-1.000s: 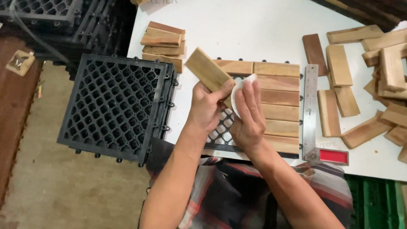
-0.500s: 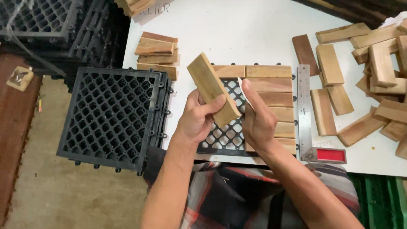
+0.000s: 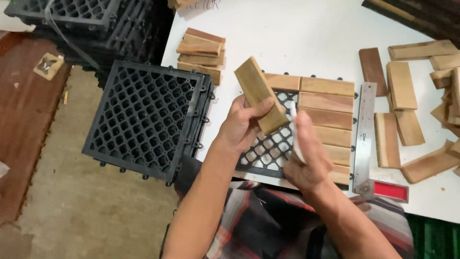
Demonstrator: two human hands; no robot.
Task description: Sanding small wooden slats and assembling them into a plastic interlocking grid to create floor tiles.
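Observation:
My left hand (image 3: 242,127) grips a light wooden slat (image 3: 258,93), held tilted above a black plastic grid tile (image 3: 268,151) on the white table (image 3: 287,33). The right half of that tile is covered by several wooden slats (image 3: 328,103) laid side by side. Just right of the held slat, my right hand (image 3: 306,156) holds a small white piece (image 3: 294,132), likely a cloth or paper, near the slat's lower end.
A steel square ruler with a red handle (image 3: 366,136) lies right of the tile. Loose slats (image 3: 407,105) are scattered at the right, and a small stack (image 3: 201,52) sits at the back left. Black grid tiles (image 3: 143,115) are piled beside the table's left edge.
The slat was turned steeper in my left hand. My right hand dropped lower and pulled back from the slat's face, still holding the white piece.

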